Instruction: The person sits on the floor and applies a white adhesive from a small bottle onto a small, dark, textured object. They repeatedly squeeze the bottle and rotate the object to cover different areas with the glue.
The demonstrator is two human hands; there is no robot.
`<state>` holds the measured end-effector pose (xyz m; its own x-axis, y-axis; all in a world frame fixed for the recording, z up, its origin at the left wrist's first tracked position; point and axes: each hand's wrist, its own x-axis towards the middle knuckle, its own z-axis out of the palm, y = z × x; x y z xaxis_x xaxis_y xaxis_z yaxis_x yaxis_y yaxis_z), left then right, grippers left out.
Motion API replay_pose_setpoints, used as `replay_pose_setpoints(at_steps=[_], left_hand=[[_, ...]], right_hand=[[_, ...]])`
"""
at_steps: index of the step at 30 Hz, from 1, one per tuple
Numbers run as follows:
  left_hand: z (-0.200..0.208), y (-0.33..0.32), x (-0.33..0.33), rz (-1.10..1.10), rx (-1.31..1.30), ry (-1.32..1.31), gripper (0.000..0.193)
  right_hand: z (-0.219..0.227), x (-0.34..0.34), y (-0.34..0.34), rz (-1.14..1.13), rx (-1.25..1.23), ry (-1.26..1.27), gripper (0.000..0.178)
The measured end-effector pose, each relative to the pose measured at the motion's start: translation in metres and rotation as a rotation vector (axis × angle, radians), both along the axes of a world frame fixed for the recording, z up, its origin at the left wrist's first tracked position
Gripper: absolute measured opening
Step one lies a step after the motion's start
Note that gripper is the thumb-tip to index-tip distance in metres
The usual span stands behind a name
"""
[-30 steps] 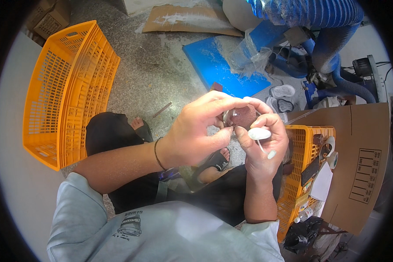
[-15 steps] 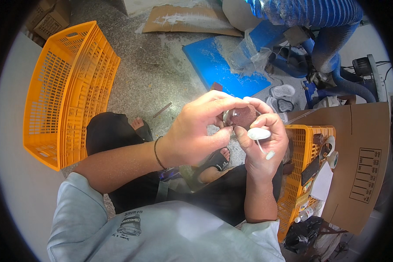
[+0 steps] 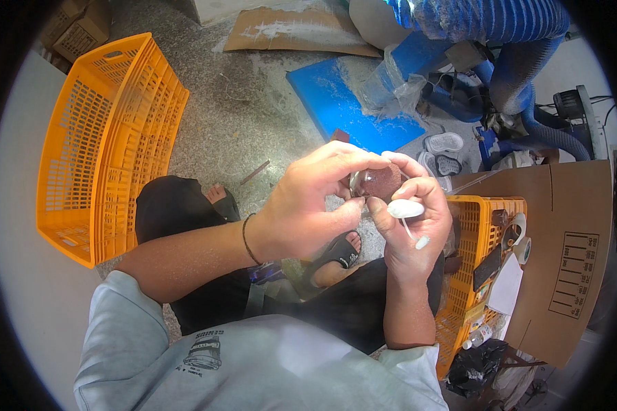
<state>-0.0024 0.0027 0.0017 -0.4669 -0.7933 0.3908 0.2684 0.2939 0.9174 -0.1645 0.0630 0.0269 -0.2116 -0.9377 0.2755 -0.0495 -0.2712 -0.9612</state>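
Note:
Both hands meet in front of my body around a rounded brown piece [image 3: 379,183], glossy at its left end and matt reddish-brown on the rest. My left hand [image 3: 319,195] pinches its left side, fingers over the top and thumb below. My right hand [image 3: 425,209] grips the right side with fingertips and thumb. A white oval piece [image 3: 406,209] is also held in my right hand, against the fingers. From it a thin white stem runs down to a small pale tip [image 3: 422,242] over the palm. What the piece is I cannot tell.
Stacked yellow crates [image 3: 106,147] stand at the left. On the right, another yellow crate [image 3: 463,308] bears tape rolls and a small bottle, beside a large cardboard box [image 3: 562,267]. Ahead lie a dusty blue board [image 3: 325,96] and blue hoses [image 3: 521,68].

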Motion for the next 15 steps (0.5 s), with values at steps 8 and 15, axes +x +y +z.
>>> replay_pose_setpoints(at_steps=[8, 15], left_hand=[[-0.0002, 0.0005, -0.0003, 0.004, 0.011, -0.003, 0.047], [0.0001, 0.0012, 0.0000, -0.004, 0.025, 0.009, 0.046]], right_hand=[[0.0000, 0.0002, -0.0005, -0.002, -0.002, 0.000, 0.041], [-0.0007, 0.0001, 0.0002, 0.010, -0.008, -0.007, 0.034]])
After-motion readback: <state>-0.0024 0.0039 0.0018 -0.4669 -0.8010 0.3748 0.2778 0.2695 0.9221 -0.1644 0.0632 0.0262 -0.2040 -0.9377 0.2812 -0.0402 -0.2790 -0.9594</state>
